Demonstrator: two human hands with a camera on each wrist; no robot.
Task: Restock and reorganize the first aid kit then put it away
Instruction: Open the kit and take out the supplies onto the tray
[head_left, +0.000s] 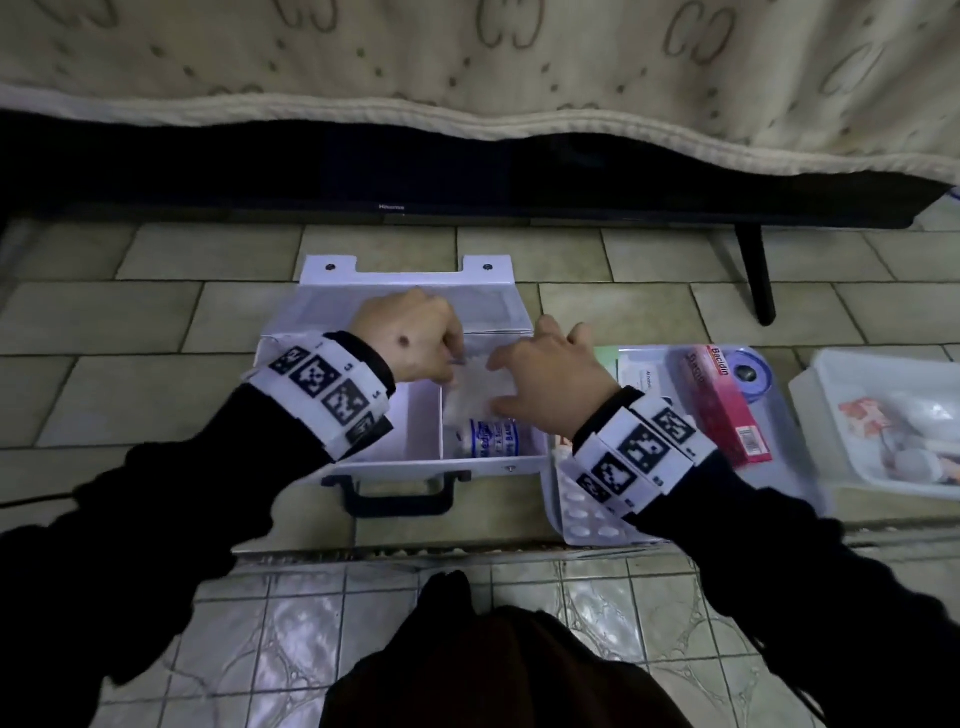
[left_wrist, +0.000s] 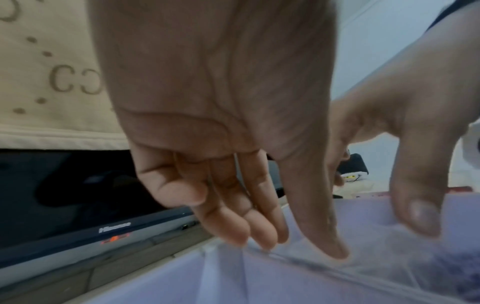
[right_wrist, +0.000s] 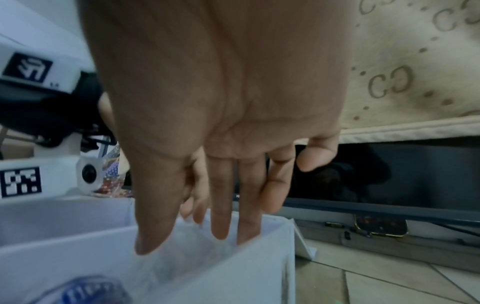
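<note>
The white first aid kit (head_left: 405, 431) lies open on the tiled floor, its lid folded back away from me. Both hands are over its right compartment, on a clear packet of white gauze (head_left: 478, 382). My left hand (head_left: 447, 358) pinches the packet's left edge between thumb and fingers (left_wrist: 335, 246). My right hand (head_left: 501, 384) presses on the packet with straight fingers (right_wrist: 221, 226) that reach down along the compartment wall (right_wrist: 233, 277). A bandage roll with blue print (head_left: 485, 436) lies under the packet, partly hidden. The left compartment shows nothing in it.
Right of the kit a clear plastic tray (head_left: 800, 467) holds a pink box (head_left: 722, 405), a blister pack of pills (head_left: 587, 514) and a blue round case (head_left: 748, 371). A white bin (head_left: 821, 379) with more supplies stands farther right. A television (head_left: 415, 182) under a blanket (head_left: 467, 62) stands behind.
</note>
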